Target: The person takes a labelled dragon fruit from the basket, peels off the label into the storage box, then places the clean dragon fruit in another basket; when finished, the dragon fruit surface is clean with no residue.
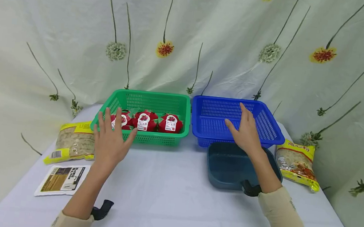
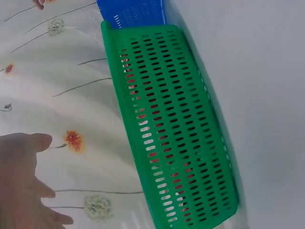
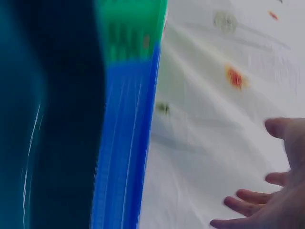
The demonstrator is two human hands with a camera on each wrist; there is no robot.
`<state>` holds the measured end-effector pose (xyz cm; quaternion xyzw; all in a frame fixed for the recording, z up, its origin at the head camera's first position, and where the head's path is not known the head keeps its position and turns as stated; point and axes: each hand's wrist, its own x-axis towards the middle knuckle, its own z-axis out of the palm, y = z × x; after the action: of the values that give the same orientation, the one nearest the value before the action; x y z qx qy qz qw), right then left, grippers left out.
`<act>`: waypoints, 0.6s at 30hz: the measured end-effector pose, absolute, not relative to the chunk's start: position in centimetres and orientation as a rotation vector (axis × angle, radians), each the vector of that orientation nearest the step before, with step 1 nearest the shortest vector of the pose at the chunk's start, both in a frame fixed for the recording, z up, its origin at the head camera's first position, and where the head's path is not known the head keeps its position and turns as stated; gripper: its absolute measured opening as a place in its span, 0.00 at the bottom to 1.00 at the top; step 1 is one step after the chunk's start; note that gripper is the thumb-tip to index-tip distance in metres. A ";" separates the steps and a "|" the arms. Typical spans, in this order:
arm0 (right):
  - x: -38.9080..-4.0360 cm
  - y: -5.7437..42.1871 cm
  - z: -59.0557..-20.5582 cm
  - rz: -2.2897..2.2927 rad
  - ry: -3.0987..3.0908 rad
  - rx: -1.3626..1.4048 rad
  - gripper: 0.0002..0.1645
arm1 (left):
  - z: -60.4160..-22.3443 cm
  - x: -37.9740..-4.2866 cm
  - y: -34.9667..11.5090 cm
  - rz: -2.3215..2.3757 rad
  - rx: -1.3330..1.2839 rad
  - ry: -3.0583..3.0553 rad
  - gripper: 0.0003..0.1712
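My left hand [image 1: 110, 145] is held up with its fingers spread, in front of the left end of the green basket [image 1: 153, 139], and holds nothing. Inside that basket are three red dragon fruits [image 1: 170, 123] with white labels, the left one partly hidden by my fingers. My right hand [image 1: 246, 130], also with nothing in it, hovers over the blue basket [image 1: 207, 125] and the near dark teal bin [image 1: 221, 168], fingers extended. No contents show in the visible parts of the blue basket and the bin. In the left wrist view, the left hand [image 2: 24, 186] is apart from the green basket.
A yellow bag [image 1: 75, 141] lies left of the green basket, with a white flat packet [image 1: 62, 179] in front of it. Another yellow bag [image 1: 297, 163] lies right of the bin. Behind the baskets hangs a flowered curtain [image 1: 190, 30]. White cloth [image 1: 167, 199] covers the table.
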<state>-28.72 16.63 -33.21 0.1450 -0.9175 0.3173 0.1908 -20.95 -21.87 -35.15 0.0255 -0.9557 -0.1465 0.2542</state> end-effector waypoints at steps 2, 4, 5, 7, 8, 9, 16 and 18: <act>-29.3 14.2 -33.0 1.026 -2.493 0.445 0.45 | -35.5 -20.9 -21.6 -0.468 0.108 -2.514 0.45; -30.0 11.6 -33.0 1.126 -2.415 0.484 0.43 | -35.9 -20.9 -21.5 -0.546 0.164 -2.439 0.45; -30.4 10.2 -33.1 1.169 -2.379 0.509 0.43 | -36.1 -20.9 -21.4 -0.580 0.201 -2.405 0.44; -31.2 7.5 -33.3 1.238 -2.327 0.558 0.42 | -36.5 -20.9 -21.3 -0.640 0.287 -2.343 0.43; -31.5 6.1 -33.5 1.264 -2.313 0.576 0.42 | -36.8 -21.0 -21.3 -0.671 0.335 -2.319 0.43; -31.9 4.9 -33.8 1.292 -2.306 0.593 0.43 | -37.1 -21.2 -21.3 -0.702 0.378 -2.298 0.43; -34.5 -1.0 -36.4 1.387 -2.468 0.656 0.49 | -39.3 -23.4 -20.9 -1.188 0.555 -2.262 0.45; -34.9 -2.0 -37.0 1.401 -2.523 0.662 0.50 | -39.9 -23.8 -21.1 -1.354 0.545 -2.192 0.44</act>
<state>-34.90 -2.01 -36.99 0.2226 -0.8487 0.4712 0.0904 -23.82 -21.06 -39.87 0.2004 -0.8056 -0.4976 0.2515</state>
